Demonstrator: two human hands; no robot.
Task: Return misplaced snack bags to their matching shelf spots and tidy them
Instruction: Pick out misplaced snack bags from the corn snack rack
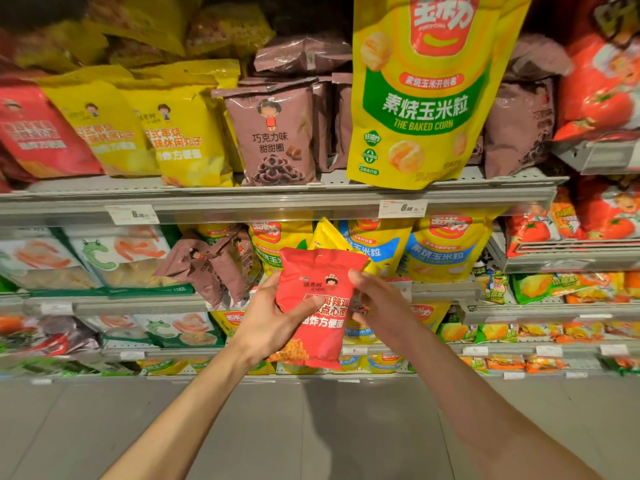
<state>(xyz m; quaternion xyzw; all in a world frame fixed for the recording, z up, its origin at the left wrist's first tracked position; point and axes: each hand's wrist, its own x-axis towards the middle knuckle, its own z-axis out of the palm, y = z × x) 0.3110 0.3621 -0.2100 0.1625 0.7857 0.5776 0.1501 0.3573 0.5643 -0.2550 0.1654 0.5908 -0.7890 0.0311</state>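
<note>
Left hand gripping red snack bag, right hand pinching its right edge.

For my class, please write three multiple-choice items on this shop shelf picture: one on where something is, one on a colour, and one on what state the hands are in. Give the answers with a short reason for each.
1. Where does the large yellow and green baked corn pouch stand?
A. On the floor
B. On the upper shelf, among the brown chocolate ring bags
C. In the left hand

2. What colour is the small plastic snack bag that is being held?
A. Red
B. Blue
C. Brown

3. How are the hands placed?
A. Both hang free
B. Only the right hand holds the bag
C. The left hand grips the bag and the right hand holds its other edge

Answers: B, brown bags stand on both sides of the pouch; A, its front is red with white print; C, fingers of both hands curl on the bag.
</note>
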